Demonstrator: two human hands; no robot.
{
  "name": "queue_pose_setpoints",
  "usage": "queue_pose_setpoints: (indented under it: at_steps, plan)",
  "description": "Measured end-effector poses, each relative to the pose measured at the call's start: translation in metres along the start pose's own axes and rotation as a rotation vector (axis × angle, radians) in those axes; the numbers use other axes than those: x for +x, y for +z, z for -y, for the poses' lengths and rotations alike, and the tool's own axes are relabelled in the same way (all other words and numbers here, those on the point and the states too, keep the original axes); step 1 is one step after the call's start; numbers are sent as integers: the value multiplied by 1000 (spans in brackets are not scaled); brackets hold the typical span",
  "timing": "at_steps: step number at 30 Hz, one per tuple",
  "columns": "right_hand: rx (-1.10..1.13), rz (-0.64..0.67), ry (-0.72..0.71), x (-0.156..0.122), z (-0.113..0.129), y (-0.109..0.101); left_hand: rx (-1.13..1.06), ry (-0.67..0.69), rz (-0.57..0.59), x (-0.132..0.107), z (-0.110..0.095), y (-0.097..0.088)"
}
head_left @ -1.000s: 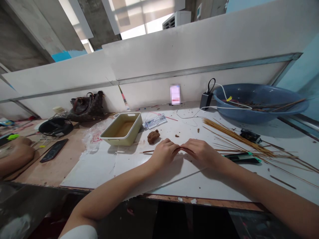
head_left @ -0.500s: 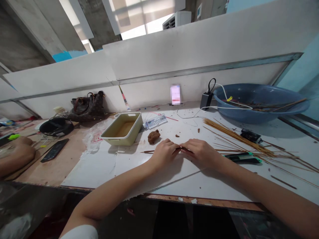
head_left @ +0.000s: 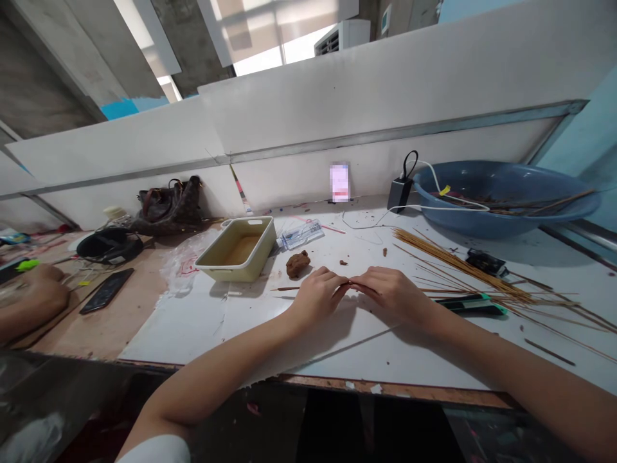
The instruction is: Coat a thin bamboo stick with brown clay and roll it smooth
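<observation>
My left hand [head_left: 318, 292] and my right hand [head_left: 388, 289] meet fingertip to fingertip over the white work surface. Both are closed in a pinch on a thin brown stick [head_left: 285, 289]. Its pointed end sticks out to the left of my left hand, with a shadow just beneath it. The pinched middle of the stick is mostly hidden by my fingers. Just beyond my left hand lies a lump of brown clay-like paste [head_left: 297, 264]. A small crumb of it [head_left: 343, 262] rests beyond my fingertips.
A pale green tub [head_left: 236, 273] holds brownish liquid. To the right lie a bundle of thin sticks [head_left: 448, 260] and a green-and-black cutter [head_left: 477, 310]. Behind stand a blue basin [head_left: 501, 222], a power bank [head_left: 399, 194] and a phone [head_left: 340, 182]. At far left is another person's arm [head_left: 33, 299].
The fingers of both hands have drawn into a tighter pinch and risen slightly. The stick's left end has lifted a little, apart from its shadow.
</observation>
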State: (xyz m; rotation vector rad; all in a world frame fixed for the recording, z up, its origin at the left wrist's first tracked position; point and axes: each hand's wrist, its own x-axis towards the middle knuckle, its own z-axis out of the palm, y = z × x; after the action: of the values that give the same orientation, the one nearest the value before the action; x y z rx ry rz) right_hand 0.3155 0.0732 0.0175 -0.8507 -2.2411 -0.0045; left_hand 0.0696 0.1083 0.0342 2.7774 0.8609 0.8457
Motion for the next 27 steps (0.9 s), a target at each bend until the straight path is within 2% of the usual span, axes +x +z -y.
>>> queue_pose_setpoints:
  at_steps: [9, 14, 20, 27]
  plan:
    - [7, -27, 43, 2, 1, 2, -24, -17, 29, -2, 4, 5]
    - [46, 0, 6, 3, 5, -1, -24, -15, 23, -1, 4, 6]
    - [32, -9, -14, 5, 6, -3, -29, -9, 14, -2, -1, 2]
    - [35, -13, 15, 3, -3, -3, -7, -11, 36, 2, 1, -4]
